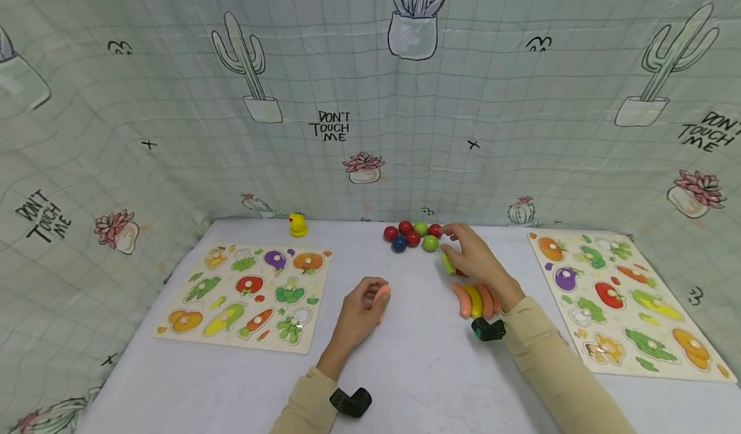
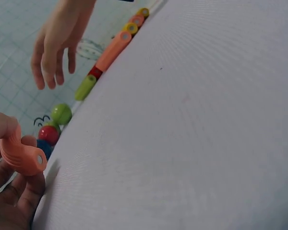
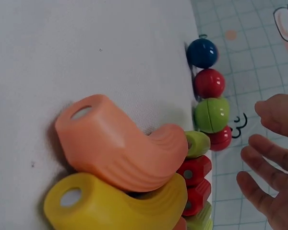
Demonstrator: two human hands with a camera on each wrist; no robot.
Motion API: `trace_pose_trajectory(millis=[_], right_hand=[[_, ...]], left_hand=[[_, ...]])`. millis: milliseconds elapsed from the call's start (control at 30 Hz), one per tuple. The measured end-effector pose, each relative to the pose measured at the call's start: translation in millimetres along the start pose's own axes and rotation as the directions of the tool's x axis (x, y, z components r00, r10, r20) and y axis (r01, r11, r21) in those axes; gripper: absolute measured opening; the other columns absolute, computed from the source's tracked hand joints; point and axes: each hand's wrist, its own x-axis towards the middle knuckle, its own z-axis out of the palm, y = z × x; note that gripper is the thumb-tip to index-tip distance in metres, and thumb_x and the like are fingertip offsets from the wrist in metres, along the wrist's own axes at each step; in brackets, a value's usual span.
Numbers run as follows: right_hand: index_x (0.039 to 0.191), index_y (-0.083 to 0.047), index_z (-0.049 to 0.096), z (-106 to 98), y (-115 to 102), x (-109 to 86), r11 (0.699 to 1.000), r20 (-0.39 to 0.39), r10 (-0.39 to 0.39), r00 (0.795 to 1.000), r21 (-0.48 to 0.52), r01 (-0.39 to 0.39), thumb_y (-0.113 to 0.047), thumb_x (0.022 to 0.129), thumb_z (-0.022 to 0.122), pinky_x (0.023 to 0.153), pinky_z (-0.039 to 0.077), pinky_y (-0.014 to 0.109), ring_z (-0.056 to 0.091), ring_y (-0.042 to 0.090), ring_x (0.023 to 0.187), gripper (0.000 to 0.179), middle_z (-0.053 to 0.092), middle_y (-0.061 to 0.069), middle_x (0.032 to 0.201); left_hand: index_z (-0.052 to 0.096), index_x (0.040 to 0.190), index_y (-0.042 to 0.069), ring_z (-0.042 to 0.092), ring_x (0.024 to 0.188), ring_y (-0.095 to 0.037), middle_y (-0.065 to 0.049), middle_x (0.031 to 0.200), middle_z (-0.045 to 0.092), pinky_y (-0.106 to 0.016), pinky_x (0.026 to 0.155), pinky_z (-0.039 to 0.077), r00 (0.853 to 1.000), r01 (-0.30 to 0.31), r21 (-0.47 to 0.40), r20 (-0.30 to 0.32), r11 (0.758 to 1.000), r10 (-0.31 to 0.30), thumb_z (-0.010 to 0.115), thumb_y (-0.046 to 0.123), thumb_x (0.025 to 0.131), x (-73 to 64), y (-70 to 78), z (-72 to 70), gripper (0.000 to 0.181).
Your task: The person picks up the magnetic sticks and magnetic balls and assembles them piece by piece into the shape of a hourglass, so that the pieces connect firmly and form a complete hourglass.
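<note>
My left hand (image 1: pixel 359 310) pinches a curved salmon plastic piece (image 2: pixel 23 155) between thumb and fingers, above the white table. A round grey disc shows in its end. My right hand (image 1: pixel 471 255) hovers at the back right with fingers loosely extended, holding nothing. Below it are short green (image 3: pixel 198 143) and red pieces (image 3: pixel 196 171), partly hidden by the hand in the head view. Nearer me, curved salmon (image 3: pixel 115 143) and yellow pieces (image 1: pixel 476 300) lie side by side. Left of the right hand, red, green and blue balls (image 1: pixel 399 244) cluster together.
A vegetable puzzle board (image 1: pixel 226 278) lies on the left, and a similar board (image 1: pixel 590 254) on the right. A small yellow toy duck (image 1: pixel 298 224) stands at the back left. A patterned cloth (image 1: pixel 440 132) hangs behind the white table (image 1: pixel 417 370).
</note>
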Motion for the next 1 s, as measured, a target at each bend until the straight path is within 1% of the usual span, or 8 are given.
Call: trace_pose_trajectory(millis=[100,200,367,467,700,800,900,1000], right_hand=[[0.128,0.0,0.048,0.0,0.6,4.3,0.999,-0.001,-0.009,1.0,-0.044,0.009,-0.015,0.093,0.056,0.093,0.045,0.051,0.051,0.036,0.111,0.039,0.049,0.022,0.124],[0.128,-0.001,0.049,0.2,1.7,7.8,0.998,0.007,-0.002,1.0,-0.068,0.003,-0.015,0.092,0.056,0.091,0.046,0.051,0.051,0.035,0.109,0.039,0.049,0.021,0.121],[0.129,-0.003,0.049,2.8,1.6,13.0,0.996,0.041,0.006,0.999,-0.095,-0.003,-0.016,0.092,0.056,0.092,0.046,0.051,0.051,0.034,0.111,0.041,0.049,0.019,0.122],[0.13,-0.003,0.049,5.3,0.4,16.8,0.991,0.056,-0.001,0.998,-0.137,0.009,-0.017,0.091,0.057,0.09,0.047,0.051,0.052,0.034,0.11,0.042,0.049,0.019,0.122],[0.126,-0.005,0.052,11.4,-4.4,25.1,0.981,0.066,0.004,0.998,-0.193,0.009,-0.02,0.089,0.062,0.089,0.047,0.051,0.054,0.032,0.104,0.041,0.052,0.018,0.118],[0.125,-0.006,0.053,14.3,-5.5,27.1,0.977,0.068,0.002,0.998,-0.212,0.013,-0.02,0.089,0.062,0.088,0.048,0.05,0.054,0.031,0.104,0.04,0.052,0.017,0.117],[0.123,-0.006,0.054,16.4,-6.3,27.9,0.97,0.063,-0.001,0.998,-0.242,0.017,-0.021,0.088,0.063,0.085,0.049,0.049,0.055,0.03,0.101,0.039,0.053,0.017,0.115],[0.122,-0.007,0.055,17.3,-7.5,27.4,0.959,0.061,0.004,0.998,-0.282,0.013,-0.02,0.088,0.063,0.083,0.05,0.049,0.055,0.031,0.101,0.038,0.054,0.017,0.114]], left_hand=[[0.06,0.113,0.015,0.061,0.086,-0.016,-0.006,0.098,0.066,-0.02,0.065,0.05,1.0,-0.027,0.0,0.0,1.0,0.027,0.061,0.026,0.092,1.2,-0.1,1.0,0.023],[0.061,0.111,0.015,0.061,0.088,-0.017,-0.005,0.1,0.063,-0.02,0.068,0.05,0.999,-0.046,0.007,-0.013,0.999,0.046,0.062,0.026,0.092,1.6,-0.8,1.7,0.022],[0.062,0.109,0.016,0.058,0.088,-0.015,-0.003,0.1,0.059,-0.019,0.067,0.049,0.999,-0.04,0.022,-0.032,0.999,0.04,0.062,0.027,0.091,1.4,-1.7,1.0,0.021],[0.062,0.109,0.015,0.057,0.086,-0.013,-0.002,0.099,0.059,-0.018,0.065,0.048,0.999,-0.042,0.028,-0.033,0.999,0.043,0.062,0.027,0.092,1.3,-2.1,0.1,0.021],[0.061,0.111,0.015,0.055,0.085,-0.012,-0.001,0.098,0.059,-0.018,0.065,0.047,0.998,-0.052,0.043,-0.026,0.998,0.053,0.062,0.024,0.092,-0.1,-2.6,-3.1,0.021],[0.061,0.111,0.015,0.055,0.085,-0.012,-0.001,0.098,0.059,-0.018,0.065,0.047,0.998,-0.051,0.045,-0.029,0.998,0.053,0.062,0.025,0.092,-0.6,-2.9,-3.9,0.022],[0.061,0.111,0.016,0.055,0.086,-0.012,-0.001,0.099,0.059,-0.018,0.065,0.047,0.998,-0.054,0.042,-0.03,0.998,0.056,0.061,0.027,0.092,-0.5,-3.7,-3.8,0.022],[0.062,0.11,0.017,0.055,0.086,-0.012,-0.001,0.098,0.059,-0.018,0.065,0.046,0.997,-0.063,0.035,-0.031,0.997,0.064,0.061,0.029,0.092,0.2,-4.2,-2.6,0.022]])
